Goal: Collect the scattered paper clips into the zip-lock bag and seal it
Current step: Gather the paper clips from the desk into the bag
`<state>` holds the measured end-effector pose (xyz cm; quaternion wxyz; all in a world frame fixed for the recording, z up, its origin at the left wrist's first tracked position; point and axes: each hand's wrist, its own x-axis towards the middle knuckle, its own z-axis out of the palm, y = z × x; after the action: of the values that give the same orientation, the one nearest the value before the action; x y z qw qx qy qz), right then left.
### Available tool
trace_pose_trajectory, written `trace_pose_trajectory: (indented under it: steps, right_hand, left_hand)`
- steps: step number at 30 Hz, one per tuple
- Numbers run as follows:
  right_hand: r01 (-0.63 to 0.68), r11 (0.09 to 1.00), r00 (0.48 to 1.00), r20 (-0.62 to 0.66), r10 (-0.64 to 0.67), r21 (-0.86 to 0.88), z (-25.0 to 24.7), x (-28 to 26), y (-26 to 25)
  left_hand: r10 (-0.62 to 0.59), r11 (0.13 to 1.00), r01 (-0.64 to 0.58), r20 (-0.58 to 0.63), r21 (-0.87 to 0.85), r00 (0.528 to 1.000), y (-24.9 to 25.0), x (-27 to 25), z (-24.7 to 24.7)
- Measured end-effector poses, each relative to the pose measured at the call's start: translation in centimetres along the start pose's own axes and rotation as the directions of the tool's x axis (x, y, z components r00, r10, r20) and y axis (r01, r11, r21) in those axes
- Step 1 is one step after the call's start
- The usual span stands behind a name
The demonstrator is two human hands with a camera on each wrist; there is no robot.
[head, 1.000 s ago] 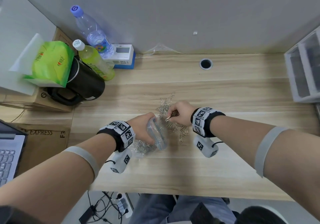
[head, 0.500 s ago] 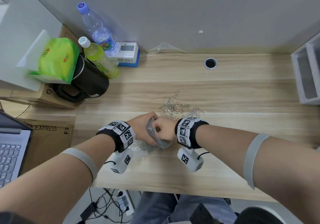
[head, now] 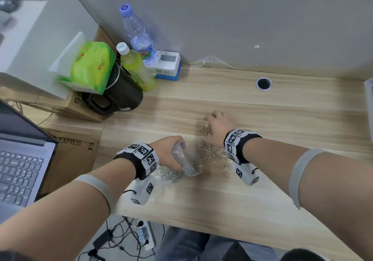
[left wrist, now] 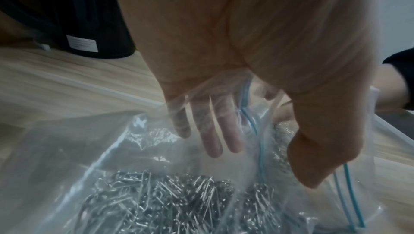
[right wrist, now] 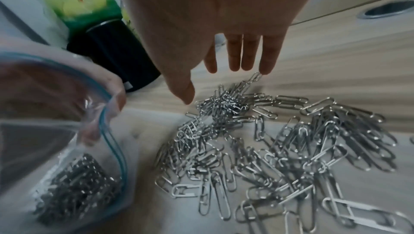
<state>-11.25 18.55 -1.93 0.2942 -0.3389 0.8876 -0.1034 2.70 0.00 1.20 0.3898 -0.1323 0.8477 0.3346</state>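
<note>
Paper clips (right wrist: pixel 268 149) lie heaped on the wooden desk (head: pixel 262 200), more already inside the zip-lock bag (left wrist: pixel 156 175) beside them. Left hand (head: pixel 167 153) grips the bag's open mouth. Right hand (head: pixel 217 127) hovers over the heap, fingers (right wrist: pixel 246 53) straight and relaxed.

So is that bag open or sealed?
Open: the left hand holds the bag mouth spread, its blue zip strips apart.

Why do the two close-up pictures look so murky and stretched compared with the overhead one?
Head view: evenly lit, edges bowed by the wide lens, left hand sharp. Left wrist view: dim, the palm looms large, fingers hazy through the zip-lock bag. Right wrist view: dark corners, far paper clips smeared, near ones crisp under the right hand.
</note>
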Motion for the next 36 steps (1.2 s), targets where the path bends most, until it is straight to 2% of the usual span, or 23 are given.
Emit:
trace_pose_trajectory:
  steps: [7, 15, 21, 28, 33, 36]
  right_hand:
    - [0.154, 0.960, 0.988, 0.053, -0.145, -0.235, 2.9, 0.3, -1.2]
    - [0.330, 0.919, 0.942, 0.136, -0.307, -0.217, 2.1, -0.2, -1.0]
    - [0.337, 0.916, 0.935, 0.196, -0.297, -0.219, 0.4, -0.6, 1.3]
    - [0.262, 0.953, 0.965, 0.053, -0.257, -0.155, -0.3, 1.4, 1.2]
    - [0.342, 0.918, 0.932, 0.196, -0.304, -0.203, 0.3, 1.3, -0.1]
    - [0.405, 0.899, 0.901, 0.239, -0.362, -0.166, 1.1, 0.6, -0.4]
  left_hand:
    - [-0.052, 0.999, 0.052, 0.000, -0.010, 0.999, -1.0, 0.3, -0.5]
    - [-0.070, 0.997, 0.071, 0.053, -0.006, 0.996, -0.4, 1.3, -1.1]
    - [-0.083, 0.994, 0.077, 0.082, 0.077, 0.993, 0.5, 2.0, -1.5]
    - [-0.074, 0.993, 0.064, 0.095, 0.101, 0.993, 1.1, 2.4, -1.8]
    - [-0.059, 0.991, 0.048, 0.089, 0.123, 0.994, 1.1, 2.3, -1.8]
    - [-0.057, 0.992, 0.046, 0.091, 0.119, 0.994, 1.2, 2.2, -1.8]
